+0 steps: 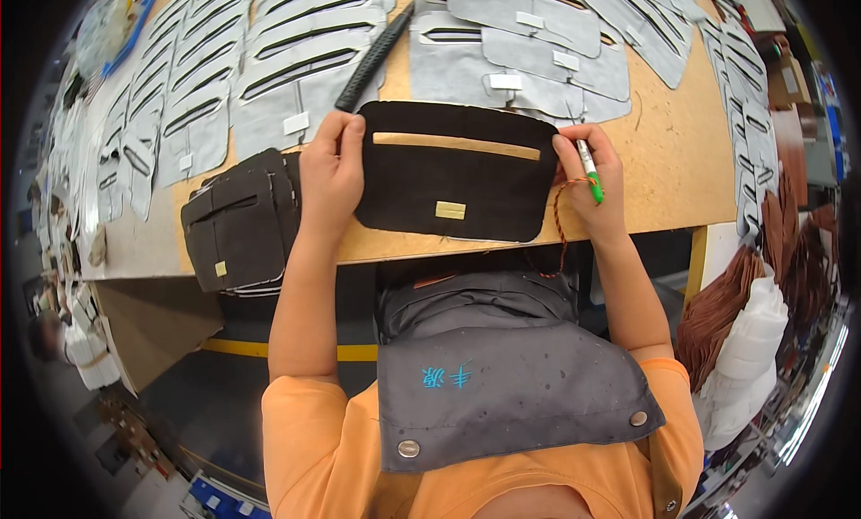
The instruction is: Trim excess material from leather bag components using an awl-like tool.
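Both my hands hold up a black fabric panel (457,184) with rounded corners above the table's front edge. A long narrow slot near its top shows tan through it, and a small yellowish label (450,211) sits lower down. My left hand (332,171) pinches the panel's upper left edge between thumb and fingers. At the upper right edge my right hand (594,177) pinches it too, with a green-and-white marker (589,171) tucked across the fingers. A reddish-brown twisted cord (560,216) hangs from beside that marker. Just beyond my left hand lies a black-handled tool (372,64).
A stack of similar black panels (240,221) overhangs the front edge left of me. Rows of grey slotted pieces (309,48) and overlapping grey panels (538,57) cover the far side of the wooden table (664,174). Brown material (717,299) hangs at the right.
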A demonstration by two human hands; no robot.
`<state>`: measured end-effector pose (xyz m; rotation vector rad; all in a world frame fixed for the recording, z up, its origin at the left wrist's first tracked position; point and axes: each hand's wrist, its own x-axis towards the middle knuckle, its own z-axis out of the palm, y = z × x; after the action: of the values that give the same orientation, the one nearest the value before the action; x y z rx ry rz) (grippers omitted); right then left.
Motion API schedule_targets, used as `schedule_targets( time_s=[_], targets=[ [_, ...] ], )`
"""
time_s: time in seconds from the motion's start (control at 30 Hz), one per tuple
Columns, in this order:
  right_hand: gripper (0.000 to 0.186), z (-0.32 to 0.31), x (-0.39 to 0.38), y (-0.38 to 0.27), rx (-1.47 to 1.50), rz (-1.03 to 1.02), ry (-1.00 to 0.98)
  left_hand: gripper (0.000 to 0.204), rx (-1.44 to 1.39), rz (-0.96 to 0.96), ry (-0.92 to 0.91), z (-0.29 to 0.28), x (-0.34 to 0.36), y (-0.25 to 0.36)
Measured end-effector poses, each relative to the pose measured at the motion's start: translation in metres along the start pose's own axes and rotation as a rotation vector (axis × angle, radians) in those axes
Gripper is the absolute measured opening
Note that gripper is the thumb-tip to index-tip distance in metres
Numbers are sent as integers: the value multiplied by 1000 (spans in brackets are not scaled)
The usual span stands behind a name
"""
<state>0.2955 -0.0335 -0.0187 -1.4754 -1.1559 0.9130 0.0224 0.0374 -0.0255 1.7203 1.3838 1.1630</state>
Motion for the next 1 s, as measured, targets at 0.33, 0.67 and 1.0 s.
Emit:
schedule_targets(
  time_s=[0.33, 0.67, 1.0],
  targets=[
    [8, -1, 0, 2, 21, -61, 6, 20, 64, 70, 17, 1, -2, 2],
    [10, -8, -10, 4, 68, 55, -30, 20, 230, 150, 157, -62, -14, 37],
    [11, -5, 13, -11, -119, -215, -67, 37, 580, -652, 178, -286, -46, -70]
  ],
)
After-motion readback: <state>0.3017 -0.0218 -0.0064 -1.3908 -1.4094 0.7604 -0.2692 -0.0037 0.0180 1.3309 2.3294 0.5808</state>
